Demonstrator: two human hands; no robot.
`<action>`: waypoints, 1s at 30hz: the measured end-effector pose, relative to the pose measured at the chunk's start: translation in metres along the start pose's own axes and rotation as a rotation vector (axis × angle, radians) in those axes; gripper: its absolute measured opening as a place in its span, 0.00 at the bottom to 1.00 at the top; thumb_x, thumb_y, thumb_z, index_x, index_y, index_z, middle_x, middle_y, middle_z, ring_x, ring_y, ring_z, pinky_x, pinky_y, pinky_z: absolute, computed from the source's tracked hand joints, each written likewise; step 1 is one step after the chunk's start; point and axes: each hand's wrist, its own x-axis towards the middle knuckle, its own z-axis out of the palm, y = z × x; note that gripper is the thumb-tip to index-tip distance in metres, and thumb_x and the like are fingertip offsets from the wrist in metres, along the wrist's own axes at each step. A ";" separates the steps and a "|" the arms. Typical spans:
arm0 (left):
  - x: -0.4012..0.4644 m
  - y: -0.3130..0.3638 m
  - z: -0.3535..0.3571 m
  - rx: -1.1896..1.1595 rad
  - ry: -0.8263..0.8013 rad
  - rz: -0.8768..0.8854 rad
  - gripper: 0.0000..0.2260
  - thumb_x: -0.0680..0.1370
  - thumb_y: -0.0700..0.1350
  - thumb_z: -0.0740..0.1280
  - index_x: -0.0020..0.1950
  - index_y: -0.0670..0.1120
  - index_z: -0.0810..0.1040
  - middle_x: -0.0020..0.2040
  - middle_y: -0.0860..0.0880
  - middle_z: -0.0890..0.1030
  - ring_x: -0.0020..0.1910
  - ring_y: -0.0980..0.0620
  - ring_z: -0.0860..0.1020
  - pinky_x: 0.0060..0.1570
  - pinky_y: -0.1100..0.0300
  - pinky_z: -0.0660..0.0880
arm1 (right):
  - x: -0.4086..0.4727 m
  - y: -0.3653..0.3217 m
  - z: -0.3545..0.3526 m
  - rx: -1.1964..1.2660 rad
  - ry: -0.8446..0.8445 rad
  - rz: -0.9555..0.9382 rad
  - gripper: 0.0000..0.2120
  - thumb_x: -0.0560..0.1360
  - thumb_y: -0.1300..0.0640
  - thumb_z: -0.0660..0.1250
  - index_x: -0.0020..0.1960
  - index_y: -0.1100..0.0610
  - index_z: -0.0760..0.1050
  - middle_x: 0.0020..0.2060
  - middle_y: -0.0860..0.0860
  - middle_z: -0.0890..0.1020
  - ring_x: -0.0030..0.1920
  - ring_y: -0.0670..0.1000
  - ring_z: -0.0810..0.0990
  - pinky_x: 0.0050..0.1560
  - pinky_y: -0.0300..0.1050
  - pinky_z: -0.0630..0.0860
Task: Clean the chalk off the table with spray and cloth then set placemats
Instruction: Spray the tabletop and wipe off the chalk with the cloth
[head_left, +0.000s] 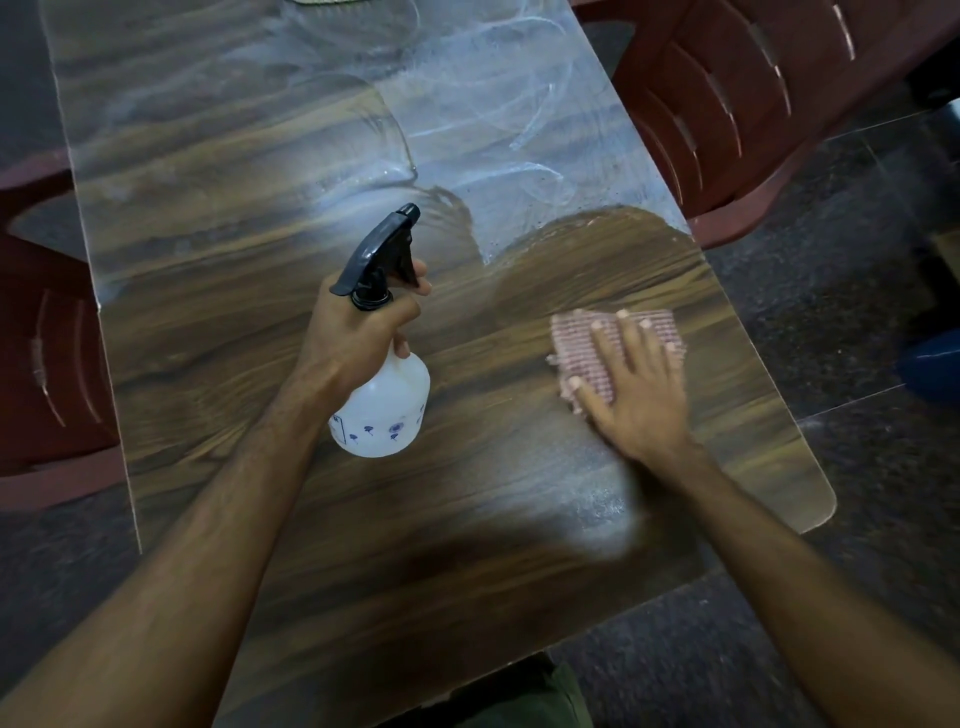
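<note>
Meanwhile left hand (358, 332) grips upright spray bottle (384, 400), nozzle pointing away; right hand (631, 384) presses cloth (587, 338) flat-fingered.

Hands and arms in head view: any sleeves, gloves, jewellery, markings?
Left hand and right hand are bare: no gloves, rings, watch or bands visible. Both forearms are uncovered to the frame edge, no sleeves in view. Fingernails short and plain. No markings visible.

Head view, steep downward (close), over table (218, 260) near edge
</note>
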 end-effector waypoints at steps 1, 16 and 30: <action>-0.001 0.000 0.001 0.013 -0.002 -0.005 0.12 0.75 0.33 0.66 0.52 0.49 0.79 0.52 0.48 0.83 0.27 0.49 0.74 0.34 0.57 0.75 | 0.011 0.016 -0.006 0.011 0.019 0.082 0.37 0.77 0.30 0.43 0.81 0.45 0.48 0.81 0.54 0.50 0.80 0.58 0.48 0.77 0.61 0.45; -0.025 0.004 0.026 0.033 -0.080 0.016 0.11 0.75 0.34 0.65 0.55 0.45 0.79 0.51 0.49 0.83 0.26 0.50 0.74 0.35 0.57 0.75 | -0.035 -0.053 0.019 -0.003 -0.007 -0.148 0.36 0.78 0.31 0.44 0.81 0.47 0.46 0.81 0.53 0.46 0.80 0.56 0.43 0.78 0.60 0.45; -0.057 0.007 0.024 0.009 -0.124 0.047 0.13 0.75 0.36 0.66 0.51 0.53 0.79 0.51 0.53 0.84 0.25 0.52 0.74 0.43 0.50 0.77 | -0.071 0.007 0.010 0.010 0.009 0.242 0.40 0.74 0.28 0.39 0.81 0.46 0.43 0.81 0.53 0.45 0.80 0.57 0.44 0.78 0.59 0.43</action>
